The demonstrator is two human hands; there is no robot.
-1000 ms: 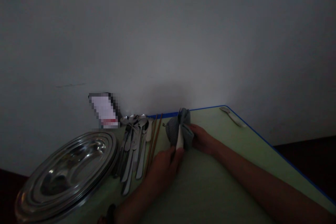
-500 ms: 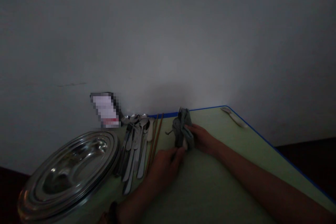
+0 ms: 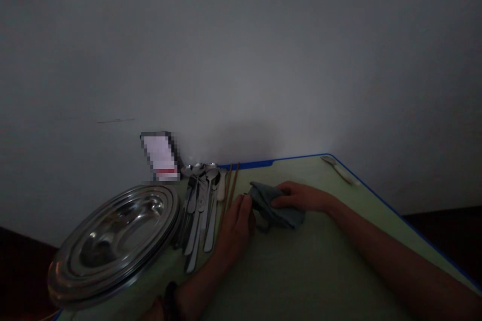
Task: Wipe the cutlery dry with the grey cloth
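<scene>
A grey-green cloth [image 3: 277, 210] is gripped by my right hand [image 3: 301, 196], its fingers closed on the folded fabric just above the table. To its left, my left hand [image 3: 237, 223] has its fingers curled in at the cloth's left edge. A small tip shows by those fingertips, but what they hold is mostly hidden. Beyond my left hand lie two wooden chopsticks [image 3: 232, 185]. Beside them is a row of metal spoons and knives [image 3: 211, 210], some with their handles toward me.
Stacked oval steel trays [image 3: 124, 241] take up the table's left side. A blurred phone-like screen [image 3: 161, 155] leans at the wall [image 3: 241, 60]. One pale-handled fork [image 3: 341, 170] lies near the right edge of the green table [image 3: 361, 215], which has a blue rim.
The cloth has gone from standing upright and folded to lying lower and spread sideways. My right hand has shifted right with it, and the left slightly left. The view has turned a little.
</scene>
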